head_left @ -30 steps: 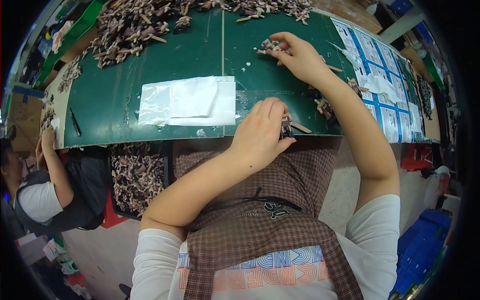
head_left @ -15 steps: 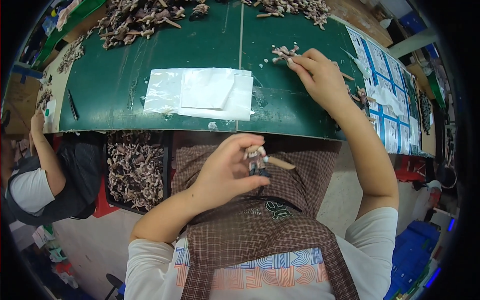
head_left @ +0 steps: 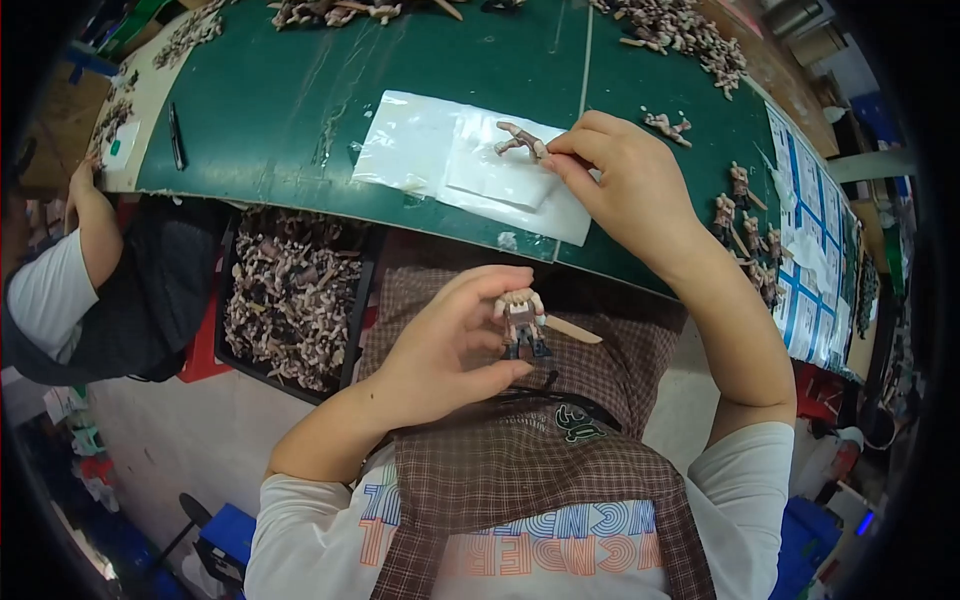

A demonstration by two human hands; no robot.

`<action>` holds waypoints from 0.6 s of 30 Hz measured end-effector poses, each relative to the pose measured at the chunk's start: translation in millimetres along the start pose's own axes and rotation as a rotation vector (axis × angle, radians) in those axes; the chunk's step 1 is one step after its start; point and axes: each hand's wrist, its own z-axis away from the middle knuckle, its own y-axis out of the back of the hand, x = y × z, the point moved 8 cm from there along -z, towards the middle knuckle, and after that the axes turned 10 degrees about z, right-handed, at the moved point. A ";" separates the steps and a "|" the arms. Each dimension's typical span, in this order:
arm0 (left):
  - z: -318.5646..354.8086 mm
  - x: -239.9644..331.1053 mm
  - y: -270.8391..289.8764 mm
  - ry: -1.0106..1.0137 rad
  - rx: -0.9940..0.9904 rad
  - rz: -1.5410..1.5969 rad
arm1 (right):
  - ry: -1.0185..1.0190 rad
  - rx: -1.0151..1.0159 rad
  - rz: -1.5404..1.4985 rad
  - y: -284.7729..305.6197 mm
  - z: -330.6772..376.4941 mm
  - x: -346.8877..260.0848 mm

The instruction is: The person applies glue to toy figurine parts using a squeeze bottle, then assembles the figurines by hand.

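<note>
Left hand (head_left: 440,355) pinches a small toy figure (head_left: 521,322) mid-frame, above the lap; right hand (head_left: 625,185) grips a loose figure part (head_left: 520,141) over the plastic bag (head_left: 450,160) on the green counter (head_left: 280,110). Light, rigid plastic with probably snappable thin limbs, so hold the torso.

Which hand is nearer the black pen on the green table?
Left. The left hand holds a toy figure below the table edge; the right hand is farther from the pen.

Matt moulded-plastic toy figure (head_left: 521,322) with a tan, wood-like blade; a second matt plastic figure part (head_left: 520,141) lies on glossy, translucent plastic bags (head_left: 455,165). Table (head_left: 300,90) covered in a smooth green mat, faintly scuffed. Apron (head_left: 520,470) of woven checked cloth.
</note>
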 end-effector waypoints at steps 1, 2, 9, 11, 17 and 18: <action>3.5 1.7 4.1 -0.010 0.024 0.017 | 0.004 -0.004 -0.004 -3.3 -2.5 -3.1; 6.9 3.5 7.9 -0.019 0.046 0.033 | 0.019 -0.035 0.051 -8.7 -4.0 -6.7; 10.0 20.8 25.8 -0.114 0.062 0.004 | 0.093 -0.114 0.166 -11.2 -9.8 -15.9; 7.7 21.0 23.4 -0.093 0.094 0.106 | 0.093 -0.085 0.164 -12.7 -10.0 -14.5; -1.0 23.0 23.8 -0.132 0.159 0.165 | 0.072 -0.078 0.144 -10.4 -7.2 -10.5; -1.8 25.8 22.6 -0.132 0.167 0.162 | 0.054 -0.089 0.144 -7.8 -3.7 -10.5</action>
